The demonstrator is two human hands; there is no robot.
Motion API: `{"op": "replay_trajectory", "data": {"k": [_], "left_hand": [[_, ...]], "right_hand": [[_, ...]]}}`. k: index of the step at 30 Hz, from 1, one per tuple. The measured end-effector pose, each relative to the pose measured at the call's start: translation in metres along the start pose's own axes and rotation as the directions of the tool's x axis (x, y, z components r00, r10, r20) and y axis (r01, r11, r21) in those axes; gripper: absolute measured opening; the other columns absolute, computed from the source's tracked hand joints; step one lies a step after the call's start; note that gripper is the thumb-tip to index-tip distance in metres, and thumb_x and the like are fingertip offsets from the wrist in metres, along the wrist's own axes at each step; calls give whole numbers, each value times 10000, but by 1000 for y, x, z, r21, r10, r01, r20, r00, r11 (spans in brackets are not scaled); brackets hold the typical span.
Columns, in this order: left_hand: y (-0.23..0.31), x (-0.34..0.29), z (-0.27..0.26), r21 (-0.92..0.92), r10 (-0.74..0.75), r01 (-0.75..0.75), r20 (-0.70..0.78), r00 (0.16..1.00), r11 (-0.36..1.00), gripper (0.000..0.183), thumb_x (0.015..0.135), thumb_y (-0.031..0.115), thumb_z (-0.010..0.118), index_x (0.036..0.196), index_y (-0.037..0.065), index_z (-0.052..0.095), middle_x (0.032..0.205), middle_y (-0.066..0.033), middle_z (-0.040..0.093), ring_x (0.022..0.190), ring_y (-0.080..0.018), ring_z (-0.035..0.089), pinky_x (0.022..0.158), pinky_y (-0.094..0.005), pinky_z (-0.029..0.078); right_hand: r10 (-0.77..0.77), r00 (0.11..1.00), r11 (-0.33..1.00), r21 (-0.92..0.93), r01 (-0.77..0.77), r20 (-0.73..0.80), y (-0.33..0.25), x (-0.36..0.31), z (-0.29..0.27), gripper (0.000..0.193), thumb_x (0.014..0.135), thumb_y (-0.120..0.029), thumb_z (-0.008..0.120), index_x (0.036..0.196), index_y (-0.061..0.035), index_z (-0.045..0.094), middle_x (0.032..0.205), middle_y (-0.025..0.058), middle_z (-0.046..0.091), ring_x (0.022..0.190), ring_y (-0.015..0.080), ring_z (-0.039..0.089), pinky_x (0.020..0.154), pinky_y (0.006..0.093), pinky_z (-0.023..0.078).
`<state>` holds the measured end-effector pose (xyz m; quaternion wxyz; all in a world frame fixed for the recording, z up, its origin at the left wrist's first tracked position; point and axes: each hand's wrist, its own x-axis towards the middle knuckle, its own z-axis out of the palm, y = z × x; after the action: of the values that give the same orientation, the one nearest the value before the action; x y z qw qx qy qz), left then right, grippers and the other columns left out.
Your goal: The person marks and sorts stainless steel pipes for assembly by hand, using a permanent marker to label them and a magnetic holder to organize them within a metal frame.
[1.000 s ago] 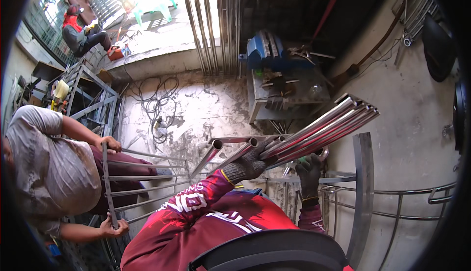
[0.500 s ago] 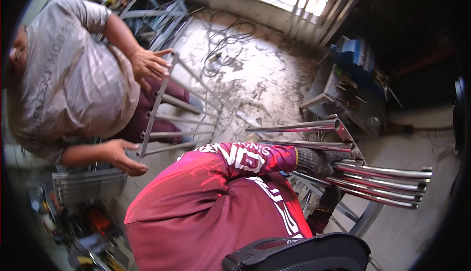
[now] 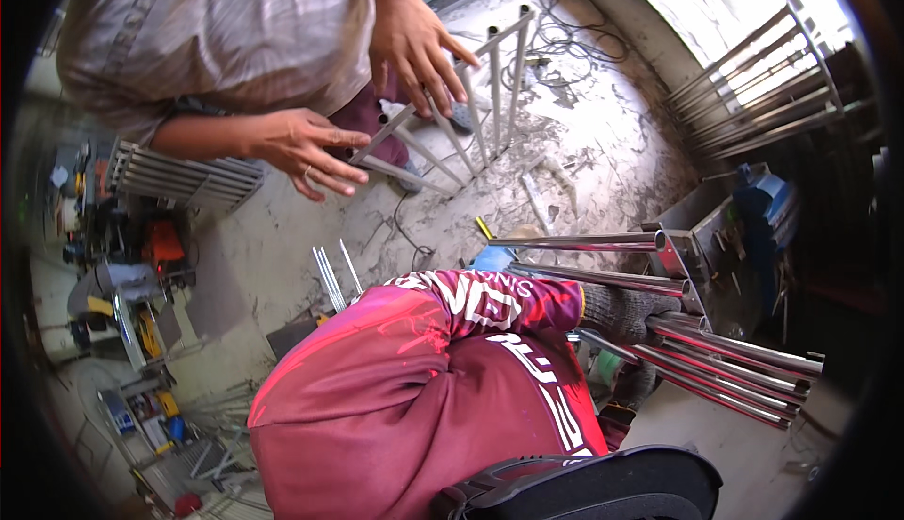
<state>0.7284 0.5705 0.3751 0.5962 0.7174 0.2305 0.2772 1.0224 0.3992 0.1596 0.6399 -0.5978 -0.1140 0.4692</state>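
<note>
- The bundle of long shiny steel tubes (image 3: 716, 351) runs from the frame's centre out to the right edge, fanning a little at its far ends.
- The person's left hand (image 3: 626, 311), in a grey knitted glove, is closed around that bundle at centre right; the red printed sleeve (image 3: 471, 299) reaches across the body from lower centre toward it.
- The person's right hand (image 3: 638, 384), also gloved and dark, sits just under the tubes at lower right. Most of it is hidden by the sleeve and the tubes, so I cannot tell whether it grips them or is open.
- A co-worker in a pale striped shirt (image 3: 217, 31) fills the upper left. Both bare hands are spread with fingers apart: one (image 3: 414, 45) touches the top of a grey welded steel rail frame (image 3: 461, 115), the other (image 3: 306, 148) lies at its lower end.
- Loose thin steel rods (image 3: 330, 275) lie on the stained concrete floor (image 3: 584, 144), left of centre.
</note>
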Motion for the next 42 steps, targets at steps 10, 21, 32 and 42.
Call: {"op": "replay_trajectory", "data": {"k": [10,21,32,42], "left_hand": [[-19,-2,2,-86,-35,23,-142,989,996,211,835,182,689,995,71,608,918,-130,626,903,-287,596,834,-413,469],[-18,-5,-10,-7,-149,149,-79,986,989,228,920,213,640,1104,82,610,975,-127,647,942,-283,636,820,-427,485],[-22,-2,-1,-203,-74,51,-107,991,978,163,843,147,663,964,72,584,911,-115,584,879,-241,584,803,-393,464],[-24,-3,-1,-65,-26,16,-154,988,998,193,871,160,650,1041,77,613,890,-104,633,863,-228,615,780,-392,487]], "right_hand": [[294,929,955,-110,-275,223,-15,57,-7,324,940,-92,645,1253,-10,626,1271,127,628,1089,192,615,938,346,517],[-107,959,882,-421,213,262,-33,16,63,421,869,-148,713,1248,17,635,1240,119,653,1091,243,613,981,392,473],[-79,995,973,-213,92,69,-22,8,55,271,826,-63,714,1084,-12,650,1053,75,652,922,202,622,855,359,512],[118,985,978,-186,-94,127,-14,47,2,483,835,-36,721,1294,8,578,1285,112,604,1083,230,612,955,385,506]]}}
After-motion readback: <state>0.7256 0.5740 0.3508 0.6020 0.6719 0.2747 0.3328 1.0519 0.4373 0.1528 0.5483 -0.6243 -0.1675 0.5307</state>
